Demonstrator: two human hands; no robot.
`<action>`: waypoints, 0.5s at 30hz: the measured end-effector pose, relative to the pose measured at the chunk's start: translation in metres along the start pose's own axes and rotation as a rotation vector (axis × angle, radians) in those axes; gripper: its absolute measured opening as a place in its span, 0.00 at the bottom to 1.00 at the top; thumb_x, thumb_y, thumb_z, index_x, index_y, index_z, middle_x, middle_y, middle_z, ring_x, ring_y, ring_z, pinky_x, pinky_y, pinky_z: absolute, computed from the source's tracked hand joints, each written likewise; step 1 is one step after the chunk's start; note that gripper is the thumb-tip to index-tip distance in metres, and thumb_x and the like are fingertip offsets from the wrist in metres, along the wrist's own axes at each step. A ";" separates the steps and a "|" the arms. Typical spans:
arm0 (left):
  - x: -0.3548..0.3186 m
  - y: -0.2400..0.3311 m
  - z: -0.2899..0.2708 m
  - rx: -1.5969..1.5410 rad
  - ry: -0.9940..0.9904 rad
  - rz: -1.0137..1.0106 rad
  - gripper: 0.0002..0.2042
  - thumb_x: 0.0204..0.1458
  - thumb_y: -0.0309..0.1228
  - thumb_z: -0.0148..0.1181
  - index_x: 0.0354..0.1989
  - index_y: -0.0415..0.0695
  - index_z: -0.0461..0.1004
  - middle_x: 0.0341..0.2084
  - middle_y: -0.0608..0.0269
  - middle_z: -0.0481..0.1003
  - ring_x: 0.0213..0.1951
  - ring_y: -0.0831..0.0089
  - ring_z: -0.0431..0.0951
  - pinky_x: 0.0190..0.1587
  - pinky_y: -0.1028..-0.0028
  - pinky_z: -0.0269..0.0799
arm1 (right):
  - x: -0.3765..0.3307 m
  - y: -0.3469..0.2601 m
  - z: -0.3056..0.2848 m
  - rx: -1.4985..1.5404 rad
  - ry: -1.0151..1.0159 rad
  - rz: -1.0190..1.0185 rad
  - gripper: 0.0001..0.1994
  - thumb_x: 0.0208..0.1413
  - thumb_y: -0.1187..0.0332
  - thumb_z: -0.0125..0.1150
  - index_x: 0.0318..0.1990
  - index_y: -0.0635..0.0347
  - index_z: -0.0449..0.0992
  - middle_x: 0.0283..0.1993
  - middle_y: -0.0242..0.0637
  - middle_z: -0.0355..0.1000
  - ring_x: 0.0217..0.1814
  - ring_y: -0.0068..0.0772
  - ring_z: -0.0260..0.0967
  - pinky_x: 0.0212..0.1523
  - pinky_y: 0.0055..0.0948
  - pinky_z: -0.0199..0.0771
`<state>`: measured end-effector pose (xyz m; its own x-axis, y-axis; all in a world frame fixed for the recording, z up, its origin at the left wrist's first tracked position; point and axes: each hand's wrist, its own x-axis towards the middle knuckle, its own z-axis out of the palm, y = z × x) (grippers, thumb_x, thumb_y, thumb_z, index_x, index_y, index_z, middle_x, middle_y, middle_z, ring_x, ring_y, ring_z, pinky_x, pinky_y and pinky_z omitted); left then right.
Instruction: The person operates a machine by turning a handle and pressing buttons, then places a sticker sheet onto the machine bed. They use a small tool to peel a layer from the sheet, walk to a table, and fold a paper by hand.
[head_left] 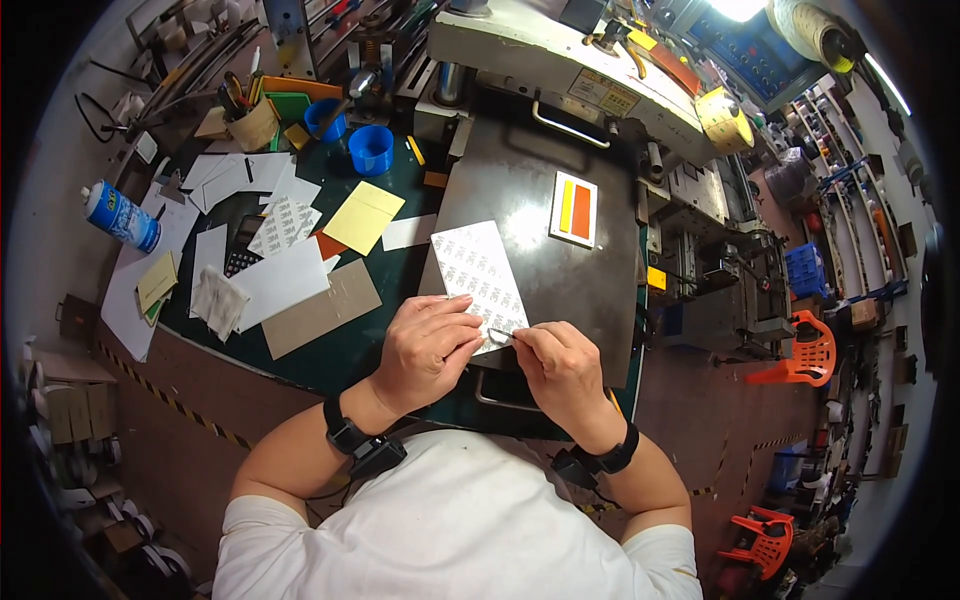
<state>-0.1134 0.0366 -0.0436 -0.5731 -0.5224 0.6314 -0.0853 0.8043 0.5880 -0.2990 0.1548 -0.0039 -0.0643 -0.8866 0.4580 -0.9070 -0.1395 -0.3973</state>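
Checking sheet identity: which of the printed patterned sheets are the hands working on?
The patterned sheet on the dark metal plate, under both hands; the other patterned sheet lies untouched among papers to the left.

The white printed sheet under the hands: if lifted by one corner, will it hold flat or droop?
The white printed sheet looks paper-thin and lies flat on the dark metal plate, so it would probably droop. It seems light and may slide. The left hand pins its near edge.

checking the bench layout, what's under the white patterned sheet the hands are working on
The white patterned sheet lies flat on a dark metal plate. Its near end is covered by the left hand and right hand, so what lies under that end cannot be seen.
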 end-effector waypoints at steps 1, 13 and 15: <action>0.000 0.000 0.000 0.000 -0.001 0.000 0.05 0.49 0.22 0.75 0.32 0.43 0.85 0.38 0.60 0.87 0.53 0.61 0.86 0.58 0.59 0.75 | 0.000 0.001 0.000 0.020 0.008 0.011 0.07 0.52 0.78 0.74 0.38 0.62 0.83 0.35 0.38 0.81 0.35 0.41 0.79 0.37 0.36 0.79; 0.000 0.002 0.000 -0.005 0.008 -0.009 0.05 0.49 0.22 0.75 0.33 0.43 0.85 0.39 0.59 0.87 0.53 0.61 0.86 0.59 0.59 0.75 | -0.004 -0.002 -0.001 0.115 -0.020 0.052 0.06 0.53 0.76 0.73 0.38 0.61 0.82 0.33 0.39 0.79 0.36 0.43 0.78 0.37 0.39 0.80; 0.002 0.004 0.001 -0.005 0.026 -0.021 0.05 0.49 0.22 0.75 0.33 0.43 0.85 0.39 0.59 0.87 0.53 0.61 0.86 0.59 0.59 0.74 | -0.003 -0.004 0.000 0.133 -0.024 0.062 0.06 0.53 0.77 0.73 0.38 0.61 0.82 0.33 0.39 0.79 0.35 0.44 0.79 0.37 0.39 0.80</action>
<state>-0.1153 0.0392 -0.0404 -0.5495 -0.5469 0.6317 -0.0935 0.7915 0.6039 -0.2948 0.1583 -0.0042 -0.1070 -0.9055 0.4105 -0.8384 -0.1398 -0.5269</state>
